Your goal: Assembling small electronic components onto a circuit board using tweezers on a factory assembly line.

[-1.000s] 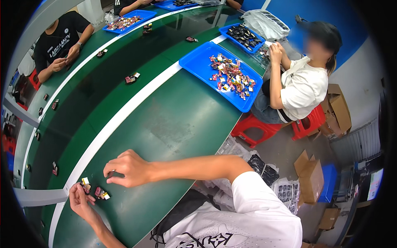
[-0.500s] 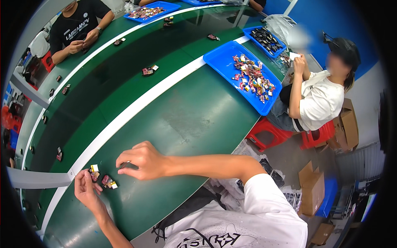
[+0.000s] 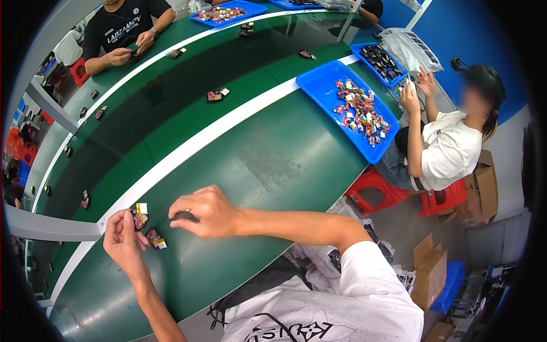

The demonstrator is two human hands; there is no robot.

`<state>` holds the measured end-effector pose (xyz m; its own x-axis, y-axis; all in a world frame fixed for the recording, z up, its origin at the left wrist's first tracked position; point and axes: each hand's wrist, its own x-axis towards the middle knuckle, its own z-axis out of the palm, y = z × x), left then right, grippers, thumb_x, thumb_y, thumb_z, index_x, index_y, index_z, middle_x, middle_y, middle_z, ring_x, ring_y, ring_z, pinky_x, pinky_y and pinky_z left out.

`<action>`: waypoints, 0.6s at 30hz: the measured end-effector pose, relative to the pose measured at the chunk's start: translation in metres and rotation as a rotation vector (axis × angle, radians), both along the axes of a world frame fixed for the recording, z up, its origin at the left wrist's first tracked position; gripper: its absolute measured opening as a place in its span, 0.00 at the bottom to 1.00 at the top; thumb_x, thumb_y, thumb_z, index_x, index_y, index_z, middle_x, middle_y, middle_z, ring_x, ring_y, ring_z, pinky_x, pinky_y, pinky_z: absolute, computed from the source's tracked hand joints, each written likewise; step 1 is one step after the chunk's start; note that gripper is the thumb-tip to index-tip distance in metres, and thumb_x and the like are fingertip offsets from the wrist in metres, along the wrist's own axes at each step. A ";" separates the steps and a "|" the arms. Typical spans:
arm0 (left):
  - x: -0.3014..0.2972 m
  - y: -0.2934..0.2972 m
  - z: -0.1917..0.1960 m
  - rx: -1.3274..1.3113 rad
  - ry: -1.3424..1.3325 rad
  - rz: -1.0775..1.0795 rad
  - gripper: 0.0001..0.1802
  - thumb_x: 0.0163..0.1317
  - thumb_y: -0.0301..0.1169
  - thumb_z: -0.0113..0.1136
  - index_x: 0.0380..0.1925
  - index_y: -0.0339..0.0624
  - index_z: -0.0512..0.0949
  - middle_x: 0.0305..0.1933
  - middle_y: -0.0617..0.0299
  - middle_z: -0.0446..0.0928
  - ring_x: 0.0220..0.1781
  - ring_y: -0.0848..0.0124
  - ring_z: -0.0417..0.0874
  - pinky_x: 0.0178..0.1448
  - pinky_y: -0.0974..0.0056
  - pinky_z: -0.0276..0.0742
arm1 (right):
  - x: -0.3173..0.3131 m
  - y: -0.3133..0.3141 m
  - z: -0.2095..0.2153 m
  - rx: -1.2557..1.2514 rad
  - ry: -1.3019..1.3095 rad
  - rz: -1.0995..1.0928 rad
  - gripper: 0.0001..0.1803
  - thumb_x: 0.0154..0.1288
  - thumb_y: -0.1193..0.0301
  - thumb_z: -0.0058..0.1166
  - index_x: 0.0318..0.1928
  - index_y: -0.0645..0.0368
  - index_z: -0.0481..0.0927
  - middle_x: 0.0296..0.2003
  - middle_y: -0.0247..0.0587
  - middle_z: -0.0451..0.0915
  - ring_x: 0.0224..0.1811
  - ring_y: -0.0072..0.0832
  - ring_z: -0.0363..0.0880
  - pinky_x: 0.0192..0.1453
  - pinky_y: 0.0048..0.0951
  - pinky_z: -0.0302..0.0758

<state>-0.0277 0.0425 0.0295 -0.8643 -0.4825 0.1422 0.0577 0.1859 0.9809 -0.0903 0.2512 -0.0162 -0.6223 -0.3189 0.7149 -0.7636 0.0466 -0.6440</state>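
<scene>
My left hand (image 3: 123, 242) is at the table's left, thumb and fingers closed around a small red-and-dark electronic piece (image 3: 140, 219) with a white-and-yellow tab. Just below its fingertips, a second similar piece (image 3: 154, 239) lies on the green table; whether the fingers touch it cannot be made out. A short way to the right, my right hand (image 3: 206, 212) hovers over the table with thumb and index finger curled toward each other. A thin, light sliver shows between those fingers, too small to name.
Beyond a white rail, a dark green belt (image 3: 188, 122) carries scattered similar pieces (image 3: 216, 95). Blue trays of pieces (image 3: 319, 85) stand at the far right, beside a seated person (image 3: 450, 142). Another person (image 3: 122, 34) works across the belt. A grey metal post (image 3: 54, 223) juts in at left.
The whole view has shifted slightly. My right hand's fingers stay curled near the left hand, which still holds its piece. The person at right has raised one hand with fingers spread.
</scene>
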 end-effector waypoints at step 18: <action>0.006 0.001 -0.021 0.044 -0.037 -0.061 0.11 0.75 0.33 0.63 0.44 0.33 0.82 0.29 0.63 0.81 0.17 0.83 0.71 0.20 0.76 0.58 | 0.002 0.004 0.003 0.056 -0.033 0.009 0.10 0.57 0.71 0.72 0.35 0.56 0.82 0.29 0.36 0.87 0.25 0.35 0.85 0.30 0.33 0.77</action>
